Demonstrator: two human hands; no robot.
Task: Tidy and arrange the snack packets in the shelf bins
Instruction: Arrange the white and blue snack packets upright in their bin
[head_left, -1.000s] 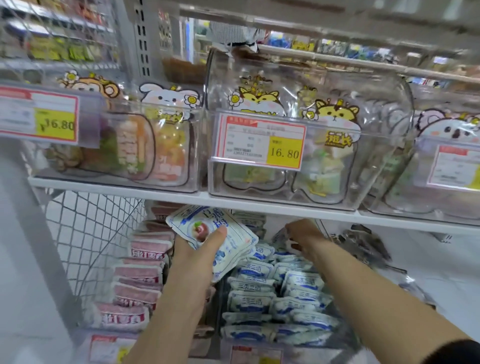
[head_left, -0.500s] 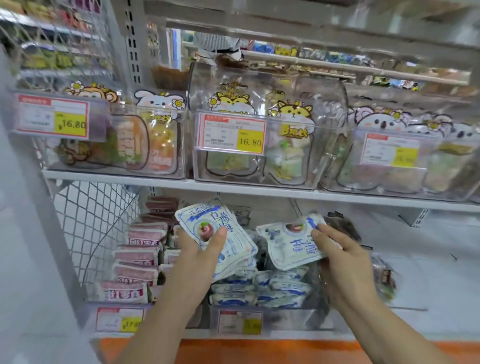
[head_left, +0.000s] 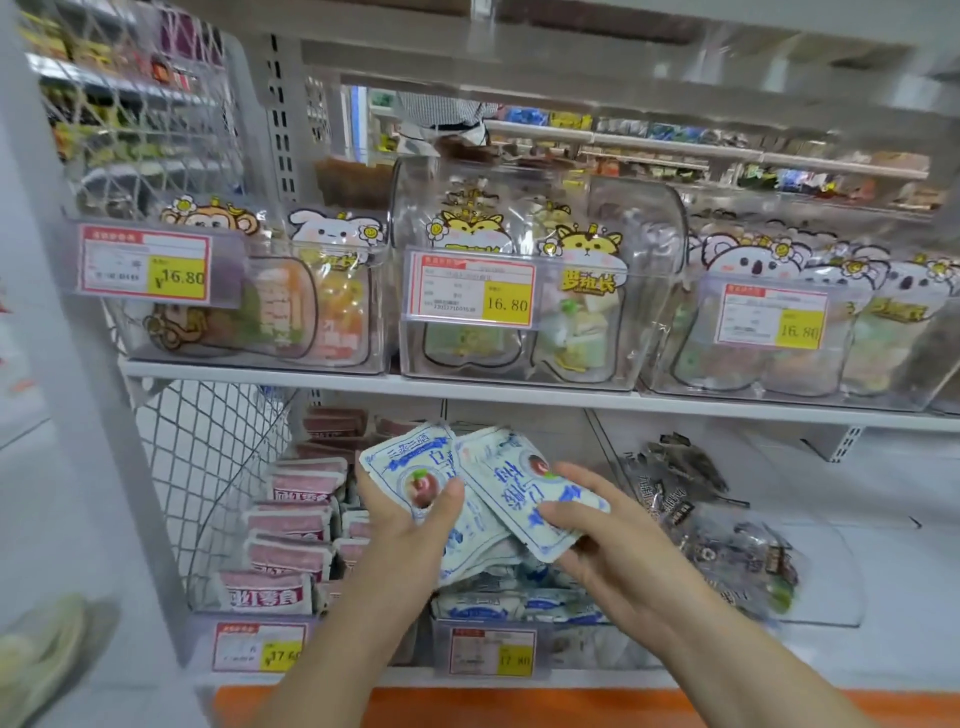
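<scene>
My left hand (head_left: 402, 525) grips a small stack of white-and-blue snack packets (head_left: 410, 470), thumb across the front one. My right hand (head_left: 605, 540) pinches another white-and-blue packet (head_left: 519, 488) and holds it against the right side of that stack, partly overlapping it. Both hands hover over the clear middle bin (head_left: 488, 652) on the lower shelf, where more of the same packets (head_left: 519, 603) lie in rows.
Pink packets (head_left: 291, 525) fill the left lower bin beside a wire mesh side panel (head_left: 208, 467). Dark packets (head_left: 722, 530) lie in the clear bin to the right. Above, a white shelf (head_left: 519, 397) carries clear bins of cartoon-animal bags with 16.80 price tags.
My right hand drew a packet out of the middle bin and brought it left against the stack in my left hand. The view has pulled back from the shelf.
</scene>
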